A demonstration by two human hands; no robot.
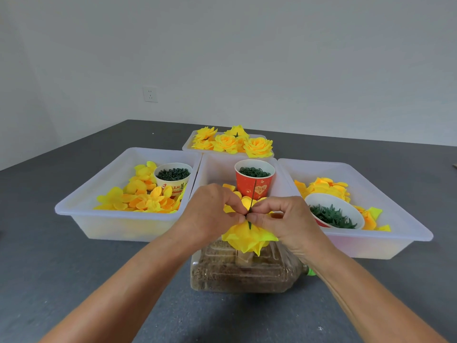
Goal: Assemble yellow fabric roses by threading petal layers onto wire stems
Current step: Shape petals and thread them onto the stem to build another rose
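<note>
Nearest the camera, one clear plastic bottle [242, 271] filled with brown grain is laid on its side on the grey table [74, 268], its green cap [311, 271] pointing right. Just above it, one yellow rose [247, 237] is held upside down on one thin wire stem [253, 194], which stands upright between the two hands. The stem is pinched at the flower's base by the curled fingertips of the left hand [217, 210] and of the right hand [284, 216], which meet there.

Behind the hands, three white trays are set side by side. In the left tray [74, 211], loose yellow petal layers [143, 196] and one white cup [173, 177] of dark green pieces are seen. In the middle tray [210, 169], one red cup [254, 179] of green rings is placed. In the right tray [405, 219], more petals [326, 186] and one tilted cup [333, 211] of green parts are kept.

Farthest off, a fourth tray [189, 142] is filled with about five finished roses [232, 142]. One wall socket [150, 94] is seen beyond.
</note>
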